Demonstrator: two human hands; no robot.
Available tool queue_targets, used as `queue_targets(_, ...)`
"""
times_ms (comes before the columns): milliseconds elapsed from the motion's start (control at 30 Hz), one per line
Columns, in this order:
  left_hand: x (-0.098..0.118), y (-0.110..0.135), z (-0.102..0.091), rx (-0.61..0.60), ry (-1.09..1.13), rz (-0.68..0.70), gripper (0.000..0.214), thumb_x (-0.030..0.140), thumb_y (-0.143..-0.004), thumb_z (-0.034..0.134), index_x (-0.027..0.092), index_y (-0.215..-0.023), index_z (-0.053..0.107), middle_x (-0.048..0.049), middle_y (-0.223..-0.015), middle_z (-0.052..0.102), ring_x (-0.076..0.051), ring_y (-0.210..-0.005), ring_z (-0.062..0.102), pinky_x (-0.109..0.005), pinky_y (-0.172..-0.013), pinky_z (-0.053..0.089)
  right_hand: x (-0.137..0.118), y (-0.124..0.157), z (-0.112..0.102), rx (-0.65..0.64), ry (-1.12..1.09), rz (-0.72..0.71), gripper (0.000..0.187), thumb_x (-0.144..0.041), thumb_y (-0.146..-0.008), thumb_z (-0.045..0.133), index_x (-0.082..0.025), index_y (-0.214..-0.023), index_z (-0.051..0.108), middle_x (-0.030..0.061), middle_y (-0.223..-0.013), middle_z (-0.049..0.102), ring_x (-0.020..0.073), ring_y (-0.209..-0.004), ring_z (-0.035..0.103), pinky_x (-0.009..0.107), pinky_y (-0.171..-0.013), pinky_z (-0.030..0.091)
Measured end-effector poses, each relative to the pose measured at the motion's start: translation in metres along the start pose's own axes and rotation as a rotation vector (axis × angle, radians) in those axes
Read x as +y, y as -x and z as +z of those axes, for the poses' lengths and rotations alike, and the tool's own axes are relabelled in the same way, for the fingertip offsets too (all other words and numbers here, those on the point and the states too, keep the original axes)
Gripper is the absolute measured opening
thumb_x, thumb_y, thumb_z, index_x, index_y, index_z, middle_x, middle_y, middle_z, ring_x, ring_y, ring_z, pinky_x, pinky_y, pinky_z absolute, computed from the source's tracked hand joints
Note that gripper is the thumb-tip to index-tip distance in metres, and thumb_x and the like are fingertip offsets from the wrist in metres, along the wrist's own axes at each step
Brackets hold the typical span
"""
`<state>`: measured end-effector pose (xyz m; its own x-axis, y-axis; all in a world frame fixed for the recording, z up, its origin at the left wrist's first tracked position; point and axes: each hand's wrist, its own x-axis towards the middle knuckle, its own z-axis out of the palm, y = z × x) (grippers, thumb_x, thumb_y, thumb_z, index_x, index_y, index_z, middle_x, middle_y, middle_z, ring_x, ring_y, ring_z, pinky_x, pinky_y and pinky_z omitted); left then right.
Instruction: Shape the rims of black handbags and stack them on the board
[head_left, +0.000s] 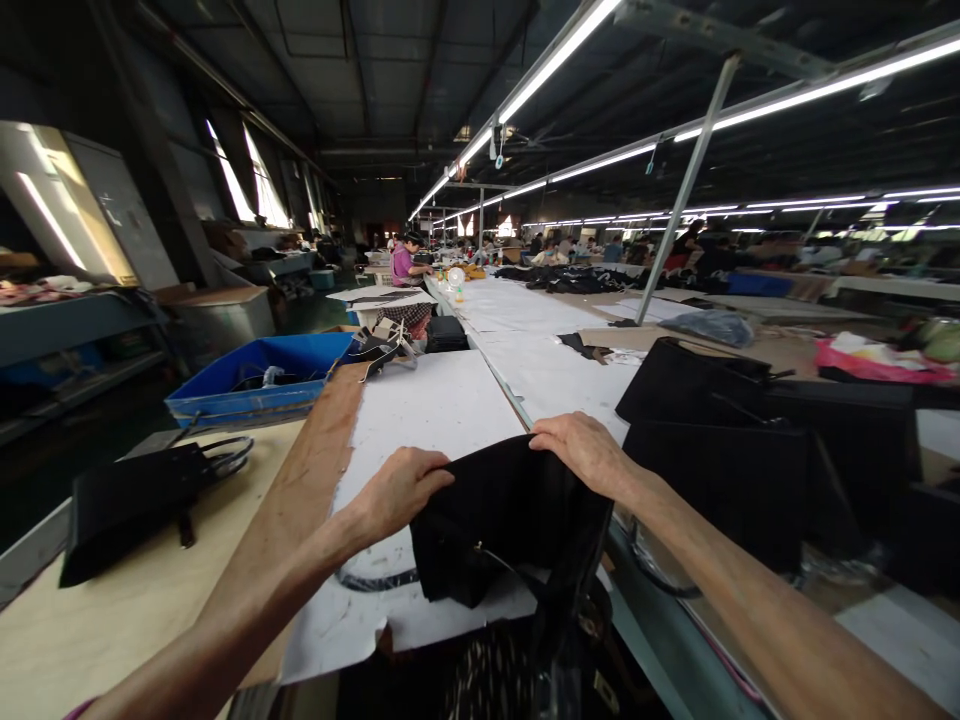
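Note:
Between my hands a black handbag (510,510) is held up over the white-papered table, close to its near edge. My left hand (403,490) pinches the bag's upper left corner, thumb against fingers. At the upper right corner, my right hand (581,450) grips the edge with curled fingers. A dark, shiny handle loop (379,581) sticks out to the bag's left and rests on the paper. Low on the bag, straps hang toward me, partly lost in shadow.
Another black bag (139,500) with handles lies on the board at left. Behind it stands a blue bin (262,378). Several black bags (720,480) are piled at right, near a slanted metal post (686,190). A person in purple (405,262) sits farther back.

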<state>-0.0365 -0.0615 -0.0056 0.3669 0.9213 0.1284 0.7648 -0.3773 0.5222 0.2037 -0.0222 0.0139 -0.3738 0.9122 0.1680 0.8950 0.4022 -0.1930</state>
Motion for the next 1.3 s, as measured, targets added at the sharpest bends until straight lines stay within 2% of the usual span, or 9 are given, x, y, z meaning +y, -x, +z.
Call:
queue_targets(300,-0.024,0.038,0.011,0.101,0.321,-0.052,0.029,0.032,-0.083,0.035,0.017,-0.089,0.059,0.0018,-0.070,0.059,-0.012,-0.065,0.050,-0.021,-0.061,0.038,0.003,0.003,0.003,0.003,-0.014,-0.008,0.027,-0.037,-0.083,0.041,-0.023,-0.071,0.062,-0.0009,-0.061,0.058,0.0142,-0.066,0.052,0.023,-0.062,0.033)
queue_targets(433,-0.022,0.044,0.020,0.238,0.283,-0.089,0.029,0.034,-0.084,0.035,0.017,-0.092,0.057,0.0011,-0.069,0.060,-0.013,-0.065,0.052,-0.021,-0.061,0.039,-0.003,0.008,0.000,0.043,-0.191,0.000,0.022,-0.026,-0.080,0.044,-0.025,-0.095,0.060,-0.0006,-0.092,0.064,0.0157,-0.088,0.055,0.025,-0.076,0.036)
queue_targets(567,0.003,0.044,0.013,0.345,0.108,-0.080,0.025,0.032,-0.085,0.035,0.019,-0.093,0.055,0.0015,-0.061,0.060,-0.012,-0.054,0.052,-0.022,-0.056,0.037,-0.039,0.014,-0.013,0.088,-0.250,-0.108,0.040,-0.025,-0.075,0.052,-0.027,-0.115,0.050,-0.0003,-0.119,0.054,0.0169,-0.109,0.046,0.027,-0.091,0.031)
queue_targets(767,0.058,0.038,-0.005,0.284,-0.150,0.106,0.019,0.029,-0.085,0.037,0.021,-0.097,0.049,0.0021,-0.057,0.060,-0.015,-0.051,0.055,-0.023,-0.050,0.037,-0.073,0.022,-0.028,-0.154,-0.105,-0.240,0.019,-0.020,-0.071,0.054,-0.027,-0.083,0.066,-0.0023,-0.073,0.066,0.0158,-0.075,0.058,0.023,-0.066,0.037)
queue_targets(900,0.064,0.058,-0.021,0.618,-0.028,0.300,0.024,0.029,-0.082,0.045,0.023,-0.105,0.048,-0.0034,-0.094,0.064,-0.018,-0.086,0.059,-0.029,-0.075,0.045,-0.033,0.032,-0.041,-0.003,-0.288,-0.056,0.015,-0.022,-0.072,0.053,-0.023,-0.075,0.067,-0.0020,-0.067,0.065,0.0170,-0.072,0.058,0.025,-0.067,0.039)
queue_targets(1000,0.044,0.068,-0.024,0.913,0.110,0.211,0.022,0.027,-0.081,0.047,0.024,-0.103,0.051,-0.0034,-0.108,0.058,-0.019,-0.101,0.052,-0.033,-0.088,0.041,0.010,0.047,-0.048,0.234,-0.649,0.193,0.013,-0.027,-0.067,0.060,-0.020,-0.075,0.066,-0.0015,-0.069,0.066,0.0192,-0.073,0.060,0.029,-0.069,0.044)
queue_targets(1067,0.024,0.059,-0.017,0.823,0.253,0.052,0.020,0.029,-0.081,0.045,0.023,-0.099,0.052,-0.0033,-0.106,0.058,-0.018,-0.097,0.053,-0.033,-0.085,0.043,0.030,0.058,-0.045,0.382,-0.937,0.333,0.017,-0.031,-0.061,0.066,-0.019,-0.073,0.064,-0.0009,-0.066,0.065,0.0190,-0.065,0.060,0.031,-0.063,0.046)
queue_targets(1133,0.005,0.041,-0.002,0.566,0.407,-0.058,0.026,0.035,-0.080,0.047,0.020,-0.100,0.051,-0.0055,-0.107,0.057,-0.019,-0.095,0.054,-0.033,-0.081,0.044,0.039,0.066,-0.034,0.486,-1.153,0.400,0.020,-0.031,-0.058,0.070,-0.019,-0.072,0.061,-0.0005,-0.064,0.065,0.0186,-0.059,0.060,0.032,-0.058,0.048)
queue_targets(1300,-0.013,0.004,0.040,0.240,0.516,-0.115,0.063,0.044,-0.057,0.069,0.019,-0.109,0.044,-0.0087,-0.111,0.053,-0.025,-0.102,0.049,-0.037,-0.083,0.042,0.035,0.078,0.006,0.613,-1.363,0.501,0.024,-0.029,-0.058,0.072,-0.019,-0.075,0.058,-0.0022,-0.060,0.063,0.0152,-0.048,0.057,0.028,-0.048,0.046)
